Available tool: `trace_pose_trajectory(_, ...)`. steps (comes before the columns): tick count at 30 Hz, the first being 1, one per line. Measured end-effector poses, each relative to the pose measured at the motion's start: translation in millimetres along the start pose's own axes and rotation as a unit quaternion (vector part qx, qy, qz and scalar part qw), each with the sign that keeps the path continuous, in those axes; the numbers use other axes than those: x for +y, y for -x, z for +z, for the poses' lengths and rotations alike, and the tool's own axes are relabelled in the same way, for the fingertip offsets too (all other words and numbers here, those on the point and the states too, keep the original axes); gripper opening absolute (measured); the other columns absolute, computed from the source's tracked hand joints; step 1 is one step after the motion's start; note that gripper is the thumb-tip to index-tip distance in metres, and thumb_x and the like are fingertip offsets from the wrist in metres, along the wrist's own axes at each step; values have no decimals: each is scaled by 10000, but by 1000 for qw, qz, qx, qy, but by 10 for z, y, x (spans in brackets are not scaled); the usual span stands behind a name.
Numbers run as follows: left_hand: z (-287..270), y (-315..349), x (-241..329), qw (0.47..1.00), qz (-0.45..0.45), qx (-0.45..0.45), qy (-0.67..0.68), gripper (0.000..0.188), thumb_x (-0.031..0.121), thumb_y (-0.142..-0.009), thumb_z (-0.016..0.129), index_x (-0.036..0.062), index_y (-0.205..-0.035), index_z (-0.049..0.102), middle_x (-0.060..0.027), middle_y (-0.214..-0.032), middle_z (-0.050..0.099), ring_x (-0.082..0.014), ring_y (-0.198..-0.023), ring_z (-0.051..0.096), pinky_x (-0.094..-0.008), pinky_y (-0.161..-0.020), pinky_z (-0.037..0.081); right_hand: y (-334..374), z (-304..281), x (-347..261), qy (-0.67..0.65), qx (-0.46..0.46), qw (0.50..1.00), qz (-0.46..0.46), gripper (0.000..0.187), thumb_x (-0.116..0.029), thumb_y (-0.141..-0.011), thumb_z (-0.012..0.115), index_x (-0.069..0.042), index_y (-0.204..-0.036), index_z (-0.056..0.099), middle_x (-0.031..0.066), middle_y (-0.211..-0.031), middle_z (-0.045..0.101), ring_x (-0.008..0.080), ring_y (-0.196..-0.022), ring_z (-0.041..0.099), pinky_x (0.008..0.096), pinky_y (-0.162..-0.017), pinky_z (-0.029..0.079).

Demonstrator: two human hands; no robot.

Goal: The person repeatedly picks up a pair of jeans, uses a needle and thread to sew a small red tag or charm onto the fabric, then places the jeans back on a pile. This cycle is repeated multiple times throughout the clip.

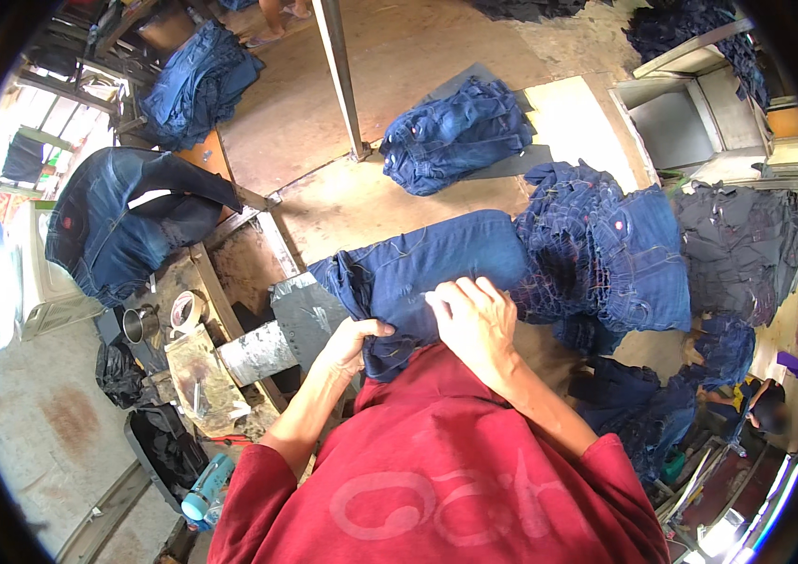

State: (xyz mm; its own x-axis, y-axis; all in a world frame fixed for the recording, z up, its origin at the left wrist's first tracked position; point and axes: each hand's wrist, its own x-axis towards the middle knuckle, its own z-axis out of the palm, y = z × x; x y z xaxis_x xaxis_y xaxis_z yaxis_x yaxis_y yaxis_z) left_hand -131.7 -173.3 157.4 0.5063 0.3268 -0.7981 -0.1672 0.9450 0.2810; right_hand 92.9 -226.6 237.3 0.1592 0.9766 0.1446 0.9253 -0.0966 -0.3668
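A pair of dark blue jeans (422, 268) lies stretched in front of my red-shirted chest. My left hand (352, 340) grips its lower left edge, fingers curled over the cloth. My right hand (476, 320) presses down flat on the same garment a little to the right, fingers closed together on the fabric. A tall stack of folded blue jeans (606, 249) stands directly to the right of the garment, touching it.
More denim piles: one on the floor (460, 132), one top left (197, 85), a draped heap (121, 221) at left, dark grey garments (742, 244) at right. A metal post (340, 75), a tape roll (187, 310), a metal cup (140, 324), a teal bottle (206, 489). Another person (761, 404) crouches lower right.
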Motion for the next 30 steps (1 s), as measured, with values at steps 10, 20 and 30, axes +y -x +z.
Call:
trace_pose_trajectory(10, -61, -59, -29, 1000, -1, -20, 20, 234, -63, -806, 684, -141, -1014, 757, -220, -970, 807, -295, -800, 796, -410, -776, 670, -62, 17, 23, -85, -30, 996, 13, 141, -232, -934, 812, -145, -843, 749, 35, -772, 703, 286, -710, 680, 421, -650, 556)
trace_pose_trajectory(20, 36, -18, -24, 1000, 15, 0, 21, 263, -34, -834, 717, -132, -1076, 746, -215, -1005, 807, -297, -834, 801, -417, -808, 674, -132, 16, 120, 19, -48, 998, 26, 181, -235, -951, 798, -143, -807, 738, 48, -763, 704, 299, -710, 697, 439, -641, 548)
trace_pose_trajectory(30, 11, -24, -125, 995, 17, -13, 95, 312, -20, -858, 723, -112, -1156, 717, -197, -1021, 804, -300, -854, 804, -418, -848, 680, -241, 65, -99, -23, -30, 999, -23, 187, -273, -970, 782, -144, -836, 769, 42, -771, 716, 273, -712, 722, 422, -637, 561)
